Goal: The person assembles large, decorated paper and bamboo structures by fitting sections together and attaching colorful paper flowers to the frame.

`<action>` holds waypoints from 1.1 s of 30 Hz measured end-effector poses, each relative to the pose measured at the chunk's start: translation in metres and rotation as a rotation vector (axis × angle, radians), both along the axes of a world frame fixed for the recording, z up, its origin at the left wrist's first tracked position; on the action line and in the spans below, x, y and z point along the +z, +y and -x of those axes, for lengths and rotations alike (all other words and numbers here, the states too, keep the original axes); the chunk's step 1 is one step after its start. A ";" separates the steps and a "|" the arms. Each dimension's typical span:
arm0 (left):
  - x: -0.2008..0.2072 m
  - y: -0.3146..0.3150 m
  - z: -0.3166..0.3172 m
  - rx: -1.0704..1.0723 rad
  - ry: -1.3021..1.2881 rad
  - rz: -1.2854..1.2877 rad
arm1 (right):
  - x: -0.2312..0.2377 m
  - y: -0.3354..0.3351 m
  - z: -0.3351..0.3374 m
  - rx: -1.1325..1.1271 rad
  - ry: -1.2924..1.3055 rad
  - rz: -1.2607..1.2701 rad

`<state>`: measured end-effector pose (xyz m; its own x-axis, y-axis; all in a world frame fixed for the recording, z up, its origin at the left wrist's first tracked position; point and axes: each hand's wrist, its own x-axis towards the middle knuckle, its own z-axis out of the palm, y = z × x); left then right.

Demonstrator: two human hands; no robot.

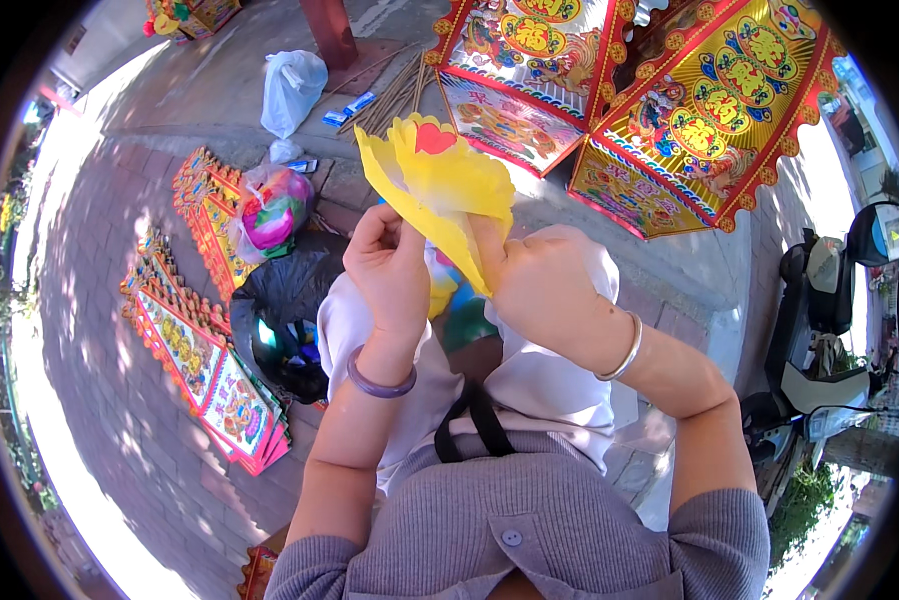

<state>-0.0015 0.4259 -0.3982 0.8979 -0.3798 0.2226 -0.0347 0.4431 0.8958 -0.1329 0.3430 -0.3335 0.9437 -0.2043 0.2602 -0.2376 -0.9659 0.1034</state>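
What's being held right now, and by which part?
Yellow scalloped piece: left hand pinches its lower left edge; right hand has a finger in its lower fold, grip partly hidden.

Printed characters [741, 78] stand on red-edged panels [704, 135] and stacked sheets [207, 373].

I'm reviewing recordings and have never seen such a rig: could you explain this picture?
There is no machine: a fisheye camera worn on the head looks down, its lens bending straight edges. A person's bare left hand pinches a yellow scalloped sheet bearing a red heart; the right hand touches its lower right part. On the paving at left lie stacked printed panels, near a black plastic bag and a clear bag of colourful material. Red-and-gold decorations are at upper right.
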 end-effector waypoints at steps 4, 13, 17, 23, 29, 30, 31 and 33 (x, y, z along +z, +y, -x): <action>0.005 -0.003 0.003 0.026 0.004 0.014 | -0.008 -0.004 -0.001 -0.023 -0.046 -0.031; 0.003 -0.003 0.008 -0.017 0.030 0.100 | -0.005 0.000 -0.002 -0.077 -0.058 -0.087; 0.000 -0.002 0.007 -0.014 0.026 0.132 | -0.007 -0.008 0.000 -0.057 -0.096 -0.167; 0.004 -0.003 0.007 0.033 -0.006 0.135 | -0.007 -0.012 0.000 -0.085 -0.105 -0.160; 0.000 -0.002 0.003 0.046 -0.004 0.110 | -0.006 -0.012 0.002 -0.088 -0.109 -0.127; 0.000 0.000 0.002 0.037 0.014 0.097 | -0.006 -0.010 0.002 -0.099 -0.108 -0.156; -0.001 0.001 0.001 0.040 -0.002 0.097 | -0.005 -0.005 0.002 -0.111 -0.111 -0.184; -0.003 0.000 0.001 0.045 -0.036 0.097 | -0.005 -0.002 -0.001 -0.121 -0.108 -0.174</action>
<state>-0.0025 0.4258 -0.4014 0.9043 -0.3148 0.2884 -0.0872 0.5249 0.8467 -0.1322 0.3415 -0.3386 0.8782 -0.3647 0.3095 -0.3533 -0.9307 -0.0942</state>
